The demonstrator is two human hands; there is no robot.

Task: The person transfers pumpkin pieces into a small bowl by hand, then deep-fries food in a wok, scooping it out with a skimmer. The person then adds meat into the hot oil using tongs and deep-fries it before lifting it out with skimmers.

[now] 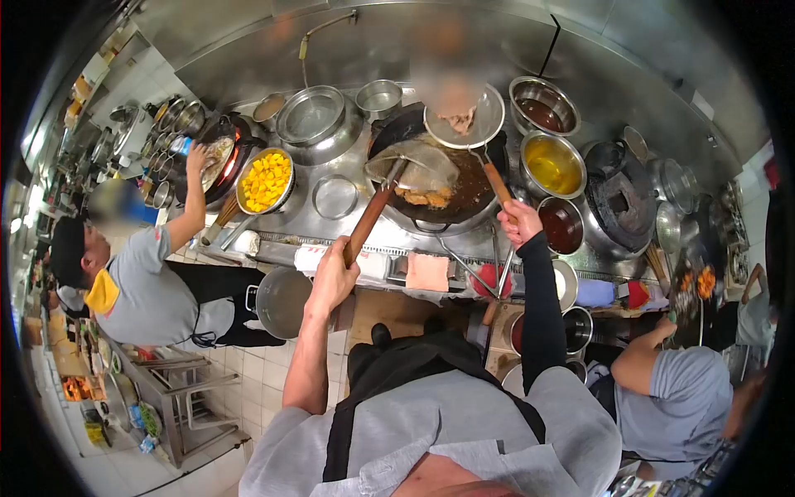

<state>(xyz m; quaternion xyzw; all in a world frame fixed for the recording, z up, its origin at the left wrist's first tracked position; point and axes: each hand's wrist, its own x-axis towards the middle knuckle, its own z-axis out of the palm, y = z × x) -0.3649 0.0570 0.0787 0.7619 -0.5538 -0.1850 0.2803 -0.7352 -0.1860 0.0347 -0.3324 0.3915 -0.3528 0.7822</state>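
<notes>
My left hand (333, 277) is closed around the wooden handle of a wire-mesh skimmer (426, 168), whose mesh hangs over a black wok (397, 128). Below it, golden-brown fried pieces (429, 199) sit in dark oil. With my right hand (520, 224) I grip the wooden handle of a round strainer (491, 120) above the wok's far right side. Pale brown pieces that look like meat (461, 121) lie in the strainer. A blur covers part of its far side.
To the right stand bowls of yellow liquid (553, 164) and dark red sauce (561, 225), then another wok (617, 199). A bowl of yellow chunks (266, 180) stands left. Co-workers (149, 298) (675, 398) stand on both sides. A large pot (281, 302) is by my left arm.
</notes>
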